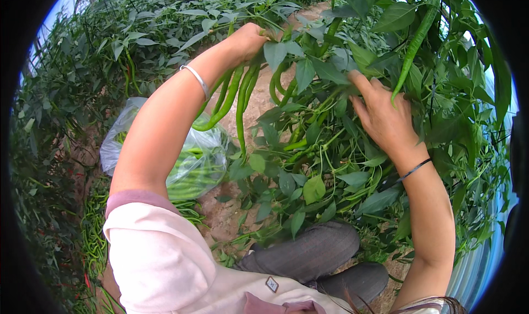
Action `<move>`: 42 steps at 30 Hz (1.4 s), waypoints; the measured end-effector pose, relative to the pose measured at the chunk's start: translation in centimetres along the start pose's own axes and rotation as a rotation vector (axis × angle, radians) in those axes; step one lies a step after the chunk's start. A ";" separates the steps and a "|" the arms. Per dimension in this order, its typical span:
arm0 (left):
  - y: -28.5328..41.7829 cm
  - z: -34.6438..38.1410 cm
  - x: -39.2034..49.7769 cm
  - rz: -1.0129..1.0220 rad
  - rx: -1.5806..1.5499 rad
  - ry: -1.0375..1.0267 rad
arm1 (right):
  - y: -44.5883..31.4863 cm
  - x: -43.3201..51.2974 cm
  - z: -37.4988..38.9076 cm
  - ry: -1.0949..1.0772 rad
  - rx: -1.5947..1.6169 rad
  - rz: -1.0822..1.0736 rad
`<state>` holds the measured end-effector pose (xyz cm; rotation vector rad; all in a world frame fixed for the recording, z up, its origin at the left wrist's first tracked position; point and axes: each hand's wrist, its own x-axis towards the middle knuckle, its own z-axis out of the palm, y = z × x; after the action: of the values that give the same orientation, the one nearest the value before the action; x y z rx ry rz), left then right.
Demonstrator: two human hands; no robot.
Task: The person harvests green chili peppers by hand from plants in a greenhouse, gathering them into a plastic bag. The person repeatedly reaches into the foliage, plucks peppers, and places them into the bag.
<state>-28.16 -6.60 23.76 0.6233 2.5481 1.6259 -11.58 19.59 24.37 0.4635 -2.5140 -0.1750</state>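
My left hand [250,41] is closed around a bunch of long green chili peppers [241,103], which hang below the fist with their tips pointing down. A silver bangle circles that wrist. My right hand [384,111] reaches into the leaves of a pepper plant [314,148], its thumb and forefinger apart near a leaf. I see nothing held in it; some of its fingers are hidden. A single long green pepper [415,47] hangs on the plant just above the right hand. Other green peppers [285,86] show among the foliage between my hands.
A clear plastic bag [198,169] full of green peppers sits on the soil [223,223] below my left forearm. Loose peppers [95,235] lie in a heap beside it. Dense pepper plants [53,99] line the left; plastic sheeting [483,248] runs along the right.
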 end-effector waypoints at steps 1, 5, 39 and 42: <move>0.4 -0.1 -0.6 -0.014 0.045 0.033 | 0.0 0.0 0.0 -0.001 0.003 0.000; 2.7 -1.6 -4.2 0.059 0.066 0.220 | 0.3 0.3 0.1 -0.034 -0.006 0.029; 14.2 12.3 -6.5 0.968 -0.152 0.770 | -2.2 2.6 -0.1 -0.021 1.288 0.235; 11.8 11.8 -8.7 1.213 -0.258 0.795 | -2.2 3.4 0.4 -0.029 1.401 0.117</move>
<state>-13.56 4.63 27.46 2.1127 2.2968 2.9546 -13.77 16.33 25.31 0.7836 -2.2877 1.6843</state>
